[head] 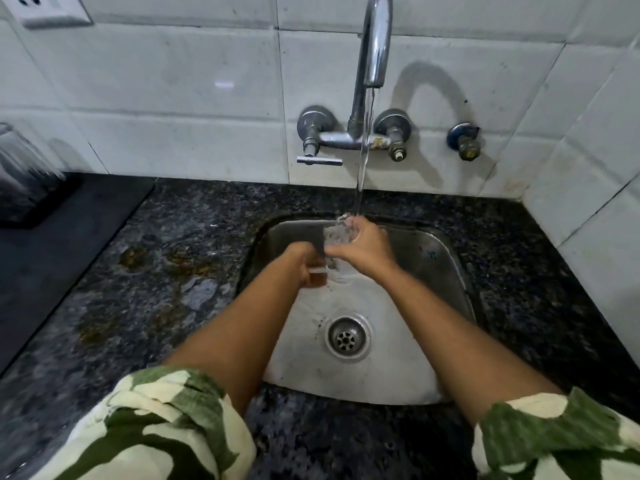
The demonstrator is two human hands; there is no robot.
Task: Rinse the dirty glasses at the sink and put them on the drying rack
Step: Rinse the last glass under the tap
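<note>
Over sink [446,258]: right hand [363,251] grips a clear glass [334,239] under running tap [375,46] water. Left hand [304,263] holds the glass's base.

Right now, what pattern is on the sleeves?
Green and cream camouflage sleeves, clearest in the head view.

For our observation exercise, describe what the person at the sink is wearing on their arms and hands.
Both forearms are bare from the sleeve hems down. The left sleeve and the right sleeve are short and loose, in a camouflage-like print of dark green, lighter green and cream patches. The left hand and the right hand are bare; no gloves, rings, watch or bracelets can be seen.
</note>
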